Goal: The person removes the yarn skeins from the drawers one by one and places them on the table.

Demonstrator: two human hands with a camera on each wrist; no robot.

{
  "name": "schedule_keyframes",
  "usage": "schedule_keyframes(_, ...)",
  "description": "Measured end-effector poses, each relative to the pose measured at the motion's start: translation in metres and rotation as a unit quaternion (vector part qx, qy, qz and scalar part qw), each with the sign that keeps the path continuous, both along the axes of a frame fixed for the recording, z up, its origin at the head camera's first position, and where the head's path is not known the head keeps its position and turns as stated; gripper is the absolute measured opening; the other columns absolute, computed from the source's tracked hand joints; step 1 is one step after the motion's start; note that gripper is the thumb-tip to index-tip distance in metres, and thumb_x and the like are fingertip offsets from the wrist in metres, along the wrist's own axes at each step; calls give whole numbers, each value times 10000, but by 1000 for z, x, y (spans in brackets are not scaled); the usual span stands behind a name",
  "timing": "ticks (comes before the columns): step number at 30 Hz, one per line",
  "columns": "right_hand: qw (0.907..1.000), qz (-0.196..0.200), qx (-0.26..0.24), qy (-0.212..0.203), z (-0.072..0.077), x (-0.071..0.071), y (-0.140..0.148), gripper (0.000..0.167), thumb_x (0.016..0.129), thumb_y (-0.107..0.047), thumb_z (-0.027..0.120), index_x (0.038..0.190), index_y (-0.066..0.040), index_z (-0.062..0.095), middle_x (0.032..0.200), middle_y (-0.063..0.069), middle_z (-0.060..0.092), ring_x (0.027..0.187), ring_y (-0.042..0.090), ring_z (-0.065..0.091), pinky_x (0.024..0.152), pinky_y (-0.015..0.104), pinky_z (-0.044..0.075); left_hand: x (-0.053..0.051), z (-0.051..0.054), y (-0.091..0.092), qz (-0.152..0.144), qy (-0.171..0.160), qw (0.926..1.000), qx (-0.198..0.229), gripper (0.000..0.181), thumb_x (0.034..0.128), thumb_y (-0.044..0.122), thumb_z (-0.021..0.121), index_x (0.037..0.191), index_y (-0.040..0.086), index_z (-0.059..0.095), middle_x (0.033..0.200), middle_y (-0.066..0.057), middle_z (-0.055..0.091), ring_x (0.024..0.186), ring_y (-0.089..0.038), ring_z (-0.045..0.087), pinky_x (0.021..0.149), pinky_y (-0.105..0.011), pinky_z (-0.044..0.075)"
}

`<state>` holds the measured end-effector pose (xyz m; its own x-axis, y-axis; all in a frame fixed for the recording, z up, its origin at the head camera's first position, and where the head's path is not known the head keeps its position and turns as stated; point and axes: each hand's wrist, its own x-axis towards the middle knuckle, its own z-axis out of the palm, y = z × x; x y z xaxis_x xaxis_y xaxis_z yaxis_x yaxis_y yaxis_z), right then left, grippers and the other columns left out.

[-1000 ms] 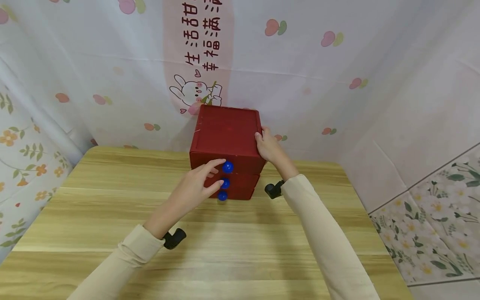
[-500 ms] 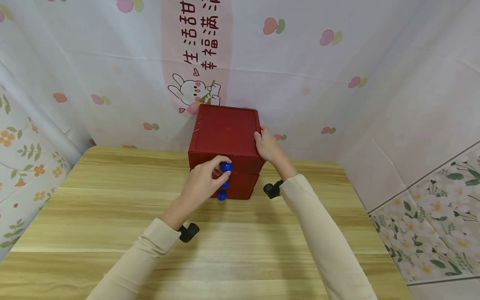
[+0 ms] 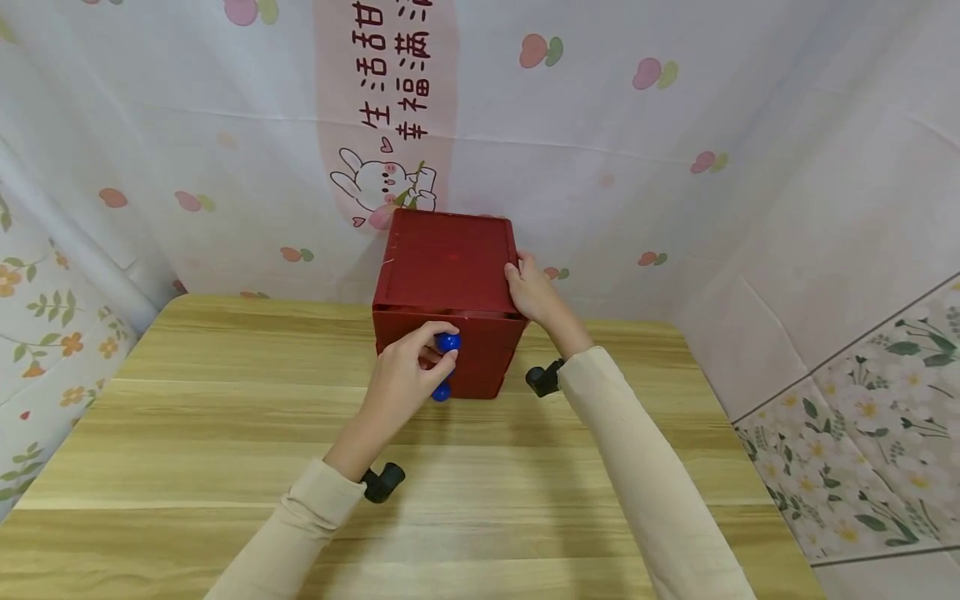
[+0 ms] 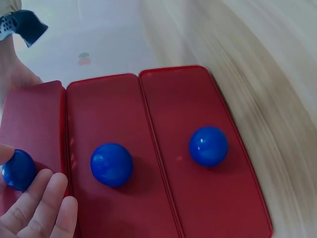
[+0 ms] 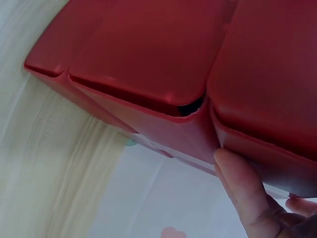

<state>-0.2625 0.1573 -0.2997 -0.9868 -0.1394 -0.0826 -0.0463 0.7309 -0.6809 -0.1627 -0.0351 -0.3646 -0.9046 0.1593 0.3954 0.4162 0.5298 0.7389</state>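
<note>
A red drawer cabinet [image 3: 450, 258] stands at the back of the table, with three blue round knobs down its front. My left hand [image 3: 401, 375] pinches the top knob [image 3: 448, 342] between thumb and fingers. The top drawer's front [image 3: 480, 337] stands slightly forward, leaving a thin dark gap under the cabinet's top. In the left wrist view, the middle knob [image 4: 111, 164] and bottom knob [image 4: 208, 146] are untouched. My right hand [image 3: 536, 293] rests against the cabinet's right side near its top edge. A fairly straight finger [image 5: 242, 186] touches that side.
The cabinet stands on a wood-grain table [image 3: 480, 517]. Close behind it hangs a white printed curtain [image 3: 585, 167]. Floral-patterned fabric [image 3: 862, 450] covers the right side. A black wrist mount [image 3: 384, 483] is on the left wrist, another [image 3: 543, 379] on the right.
My left hand has closed its thumb and fingers on the top knob and drawn it slightly toward me. A gap has appeared above the top drawer. The right hand stays against the cabinet.
</note>
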Motion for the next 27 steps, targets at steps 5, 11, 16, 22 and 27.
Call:
schedule_keyframes(5,9999,-22,-140,-15,0,1,0,541,1022,-304,241,1485,-68,87,1388,210,389,1175,334,494,953,471,440,10,-3,1,118,80,9999,68,267,850,181,673,1109,212,617,912,1,666,728,-117,627,646,-286,541)
schedule_keyframes(11,9999,-20,-117,-1,-1,0,2,542,1020,-305,240,1486,-74,85,1394,208,386,1183,331,491,941,470,449,22,-6,3,154,118,9994,273,245,855,174,666,1096,200,629,922,7,663,749,-108,615,666,-290,550)
schedule_keyframes(16,10000,-18,-56,16,-1,0,2,543,1021,-308,237,1486,-72,89,1402,211,379,1188,330,483,912,466,463,33,-9,5,228,155,9986,461,246,845,152,675,1086,186,637,936,0,665,756,-106,626,673,-296,555)
schedule_keyframes(22,9999,-30,-104,-83,0,1,1,543,1022,-307,234,1489,-77,82,1400,215,377,1172,331,492,851,458,491,43,-14,7,350,238,9965,714,255,828,144,695,1072,197,640,929,16,663,740,-66,617,658,-241,546)
schedule_keyframes(27,9999,-23,-103,-77,0,1,1,548,1022,-307,237,1488,-65,80,1393,218,386,1182,330,488,933,464,449,51,-18,8,327,368,9934,1035,272,813,107,708,1067,182,650,934,10,661,727,-66,601,662,-246,550)
